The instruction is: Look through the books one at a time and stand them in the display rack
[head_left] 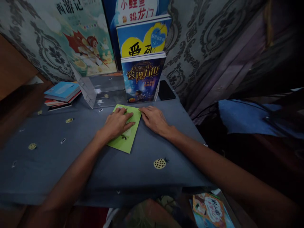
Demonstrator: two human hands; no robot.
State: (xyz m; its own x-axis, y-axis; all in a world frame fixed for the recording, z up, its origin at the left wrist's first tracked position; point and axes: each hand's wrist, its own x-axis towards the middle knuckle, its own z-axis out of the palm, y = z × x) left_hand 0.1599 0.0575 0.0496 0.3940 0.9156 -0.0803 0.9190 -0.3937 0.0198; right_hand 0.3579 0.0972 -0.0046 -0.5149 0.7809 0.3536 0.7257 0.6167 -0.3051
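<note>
while both of the person's hands lie on the grey-blue tablecloth (71, 158), the left hand (116, 124) rests flat, fingers spread, on top of a thin green booklet (125, 139) lying near the middle of the table. the right hand (154, 118) lies flat just beside the booklet's right edge, fingertips touching its upper corner; neither hand grips anything. just behind the booklet stands a clear acrylic rack (99, 90) holding upright books, the front one a dark blue book (142, 79). a black phone (165, 90) lies right of the rack. a small stack of books (62, 95) sits to the left.
</note>
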